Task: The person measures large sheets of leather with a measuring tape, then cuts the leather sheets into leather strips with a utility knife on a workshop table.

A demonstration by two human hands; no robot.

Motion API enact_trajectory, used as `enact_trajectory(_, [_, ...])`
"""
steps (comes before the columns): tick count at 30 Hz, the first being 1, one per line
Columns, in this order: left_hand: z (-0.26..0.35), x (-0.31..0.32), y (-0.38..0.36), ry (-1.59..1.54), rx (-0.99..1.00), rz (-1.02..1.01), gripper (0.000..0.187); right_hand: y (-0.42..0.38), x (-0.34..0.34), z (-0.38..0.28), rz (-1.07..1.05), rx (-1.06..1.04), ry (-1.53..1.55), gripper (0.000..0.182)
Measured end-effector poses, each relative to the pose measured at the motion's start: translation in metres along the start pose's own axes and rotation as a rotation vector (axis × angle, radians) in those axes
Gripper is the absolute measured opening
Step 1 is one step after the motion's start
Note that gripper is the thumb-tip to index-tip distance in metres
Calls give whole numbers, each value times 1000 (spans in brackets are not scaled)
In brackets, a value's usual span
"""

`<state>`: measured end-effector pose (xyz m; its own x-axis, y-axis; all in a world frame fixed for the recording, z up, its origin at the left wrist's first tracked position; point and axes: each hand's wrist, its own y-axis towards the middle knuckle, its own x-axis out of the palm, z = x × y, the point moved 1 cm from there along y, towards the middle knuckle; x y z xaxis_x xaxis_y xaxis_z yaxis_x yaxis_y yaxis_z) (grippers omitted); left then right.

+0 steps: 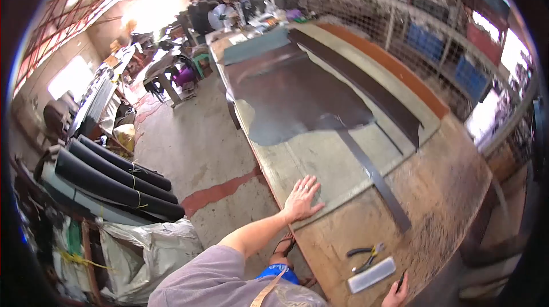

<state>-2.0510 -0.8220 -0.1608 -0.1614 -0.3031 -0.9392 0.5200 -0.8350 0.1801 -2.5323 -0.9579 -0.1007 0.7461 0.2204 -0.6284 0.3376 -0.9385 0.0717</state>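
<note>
My left hand [303, 199] lies spread and flat on the pale cutting surface [297, 161] near the table's left edge, a ring on one finger. At the bottom right, partly cut off, my right hand [396, 294] grips a slim dark tool [401, 279] whose kind I cannot make out. Beside that hand is a whitish rectangular block [372, 274], and just behind it are black-handled pliers [366, 254]. A large dark brown leather hide [297, 95] covers the middle of the table. A long flat grey strip [374, 181] reaches from the hide onto the bare wood.
A dark rolled strip [360, 84] and an orange-brown sheet [394, 67] lie along the table's right side. Black rolls [120, 178] tied with yellow cord rest at left above white sacks [148, 255]. Mesh shelving [400, 15] with blue crates [424, 41] stands right.
</note>
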Motion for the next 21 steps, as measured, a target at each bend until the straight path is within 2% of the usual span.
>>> enact_trajectory(1, [-2, -7, 2, 30, -13, -8, 81, 9, 16, 50, 80, -83, 21, 44])
enact_trajectory(2, [1, -10, 6, 37, -4, -50, 80, 8, 12, 33, -6, 42, 83, 48])
enact_trajectory(3, [11, -23, 11, 27, 33, 10, 73, 9, 8, -4, 12, 34, -43, 48])
enact_trajectory(4, [12, -21, 10, 50, 86, 85, 68, 10, 10, -3, 2, 69, 25, 47])
enact_trajectory(5, [23, -28, 13, 57, -12, -57, 64, 11, 5, -12, -42, 206, 19, 45])
enact_trajectory(6, [17, -15, 10, 14, 84, 30, 64, 10, 0, -19, -88, 343, 6, 42])
enact_trajectory(7, [22, -10, 10, 38, 98, 89, 62, 7, 0, -7, 27, 29, -136, 42])
enact_trajectory(8, [14, 2, 11, 37, 95, 59, 65, 7, -3, -2, 8, 65, -152, 41])
enact_trajectory(10, [17, 10, 12, 84, 66, 33, 71, 7, -4, 23, 69, -116, -182, 40])
enact_trajectory(16, [9, 11, 10, 95, 49, 46, 70, -1, 4, 28, -29, -2, -152, 40])
enact_trajectory(19, [13, 9, 10, 70, 85, 55, 70, -5, 17, 25, -72, -120, -141, 40])
enact_trajectory(21, [2, 14, 13, 95, 135, 98, 67, -5, 23, 17, -89, -96, -261, 41])
